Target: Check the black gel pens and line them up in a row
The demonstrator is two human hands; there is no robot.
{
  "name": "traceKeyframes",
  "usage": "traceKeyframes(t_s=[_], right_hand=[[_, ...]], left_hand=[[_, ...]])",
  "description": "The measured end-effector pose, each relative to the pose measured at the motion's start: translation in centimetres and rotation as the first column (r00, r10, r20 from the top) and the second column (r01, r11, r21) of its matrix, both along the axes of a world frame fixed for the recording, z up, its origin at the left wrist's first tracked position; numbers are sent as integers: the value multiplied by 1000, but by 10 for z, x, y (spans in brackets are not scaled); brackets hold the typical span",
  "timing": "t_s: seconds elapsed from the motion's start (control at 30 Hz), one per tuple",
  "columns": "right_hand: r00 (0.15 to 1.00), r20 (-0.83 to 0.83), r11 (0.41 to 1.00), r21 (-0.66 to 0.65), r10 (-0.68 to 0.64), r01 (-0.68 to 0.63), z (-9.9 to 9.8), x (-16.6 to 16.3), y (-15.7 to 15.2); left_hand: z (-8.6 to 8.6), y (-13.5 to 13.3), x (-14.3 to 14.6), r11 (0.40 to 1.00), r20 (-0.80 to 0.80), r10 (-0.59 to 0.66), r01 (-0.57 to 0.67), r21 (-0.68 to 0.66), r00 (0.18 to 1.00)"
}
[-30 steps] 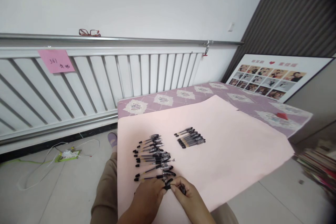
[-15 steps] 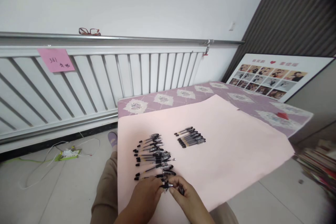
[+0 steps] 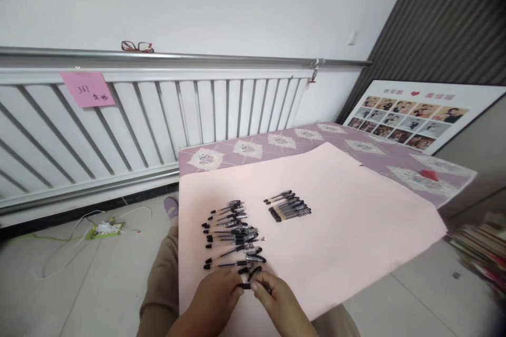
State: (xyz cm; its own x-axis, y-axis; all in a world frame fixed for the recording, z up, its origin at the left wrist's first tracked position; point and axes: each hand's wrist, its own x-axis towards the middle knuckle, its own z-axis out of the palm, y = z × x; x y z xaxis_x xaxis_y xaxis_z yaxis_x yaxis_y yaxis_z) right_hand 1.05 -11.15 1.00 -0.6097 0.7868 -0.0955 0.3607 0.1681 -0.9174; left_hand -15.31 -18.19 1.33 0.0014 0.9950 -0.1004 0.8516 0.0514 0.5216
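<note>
At the near edge of the pink sheet [image 3: 348,231], my left hand [image 3: 213,297] is closed around one end of a black pen [image 3: 245,286]. My right hand [image 3: 279,297] pinches the pen's other end between thumb and fingers. A curved black piece [image 3: 255,274] shows just above the right fingertips; whether it belongs to the held pen I cannot tell. Just beyond my hands, several pens [image 3: 233,263] lie loosely in a column, black ends pointing left. Farther right, a neat bundle of several pens [image 3: 290,208] lies side by side. My fingers hide most of the held pen.
A purple patterned tablecloth [image 3: 284,141] lies beneath the sheet, with a small red object [image 3: 429,175] at right. Behind stands a white radiator [image 3: 233,108] with glasses [image 3: 137,46] on its pipe. A photo board [image 3: 419,113] leans at right; a power strip [image 3: 105,230] lies on the floor.
My hands have shifted slightly down and left with the pen. A silver part seen between the fingers earlier no longer shows; a black length does. The laid-out pens stay put.
</note>
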Motion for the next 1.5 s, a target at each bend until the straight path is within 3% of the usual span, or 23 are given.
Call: traceKeyframes(t_s=[0.3, 0.63, 0.8, 0.97, 1.5], right_hand=[[999, 45, 1000, 18, 20, -21, 10, -5, -2], [999, -2, 999, 34, 34, -33, 12, -11, -3], [1000, -6, 1000, 22, 10, -10, 9, -8, 1], [999, 47, 1000, 14, 13, -14, 3, -11, 0], [999, 25, 999, -2, 35, -35, 1, -13, -1]], left_hand=[[5, -6, -6, 997, 97, -55, 60, -51, 994], [3, 1, -1, 1000, 257, -8, 9, -4, 966], [1, 0, 0, 992, 252, 56, -82, 94, 966], [1, -2, 1, 986, 242, 40, -77, 147, 969], [2, -1, 3, 986, 148, 33, -56, 156, 988]])
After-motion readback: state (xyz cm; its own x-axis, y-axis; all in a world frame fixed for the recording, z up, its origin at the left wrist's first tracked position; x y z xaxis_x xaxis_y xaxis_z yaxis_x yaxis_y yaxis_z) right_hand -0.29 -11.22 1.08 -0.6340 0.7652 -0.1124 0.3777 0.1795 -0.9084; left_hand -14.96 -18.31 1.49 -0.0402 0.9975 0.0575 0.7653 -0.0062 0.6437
